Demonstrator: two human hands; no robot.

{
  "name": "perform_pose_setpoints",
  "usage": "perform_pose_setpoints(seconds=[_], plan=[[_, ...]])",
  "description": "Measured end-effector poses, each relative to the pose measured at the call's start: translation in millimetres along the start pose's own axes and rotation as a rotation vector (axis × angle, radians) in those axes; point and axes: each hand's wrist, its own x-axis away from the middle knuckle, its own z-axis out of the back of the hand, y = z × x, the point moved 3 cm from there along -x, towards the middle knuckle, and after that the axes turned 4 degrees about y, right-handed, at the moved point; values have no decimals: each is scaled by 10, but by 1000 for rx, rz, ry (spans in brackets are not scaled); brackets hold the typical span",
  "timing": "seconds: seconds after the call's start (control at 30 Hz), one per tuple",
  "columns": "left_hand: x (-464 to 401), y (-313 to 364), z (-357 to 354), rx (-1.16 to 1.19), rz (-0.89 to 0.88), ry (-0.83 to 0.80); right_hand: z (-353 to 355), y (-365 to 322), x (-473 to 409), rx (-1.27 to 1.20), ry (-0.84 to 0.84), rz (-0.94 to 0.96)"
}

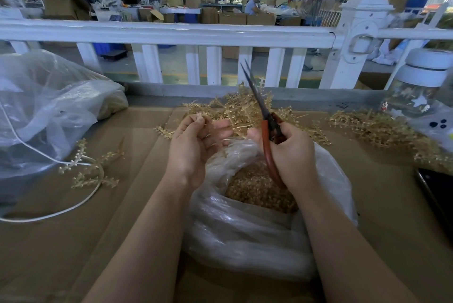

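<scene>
Currently trimming above bag (245, 229): left hand (193, 145) pinches gold sprig (199, 116); right hand (294, 155) fingers wrapped round scissors (265, 131), blades pointing up. Next, likely: blades onto sprig.

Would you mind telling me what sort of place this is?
Probably a factory workshop: cardboard boxes and another worker are beyond the white railing, while the right hand holds scissors and the left hand pinches a golden sprig by a bag of cuttings.

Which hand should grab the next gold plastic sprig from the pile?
Probably the left hand: it pinches only a small gold sprig piece, while the right hand grips the red-handled scissors.
</scene>
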Motion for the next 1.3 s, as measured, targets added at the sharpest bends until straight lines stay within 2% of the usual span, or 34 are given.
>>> perform_pose_setpoints(seconds=[0.3, 0.4, 0.5, 0.63, 0.9, 1.03, 1.13, 1.3], plan=[[2, -15, -22, 35, 19, -40, -1, 73, -44, -129, 5, -168], [3, -29, -30, 58, 31, -64, -17, 41, -48, -171, -59, -204], [-5, -51, -31, 63, 48, -79, -52, -14, -35, -313, -126, -248], [7, -87, -32, 12, 107, -115, -54, -48, -24, -398, -117, -310], [124, -202, -94, -121, 296, -227, -10, -49, -4, -552, -117, -246], [110, -234, -89, -232, 259, -253, -39, -52, 1, -500, -122, -242], [79, -241, -77, -202, 222, -209, -53, -46, 6, -471, -145, -220], [79, -222, -86, -150, 206, -226, -65, -53, 9, -504, -219, -189]])
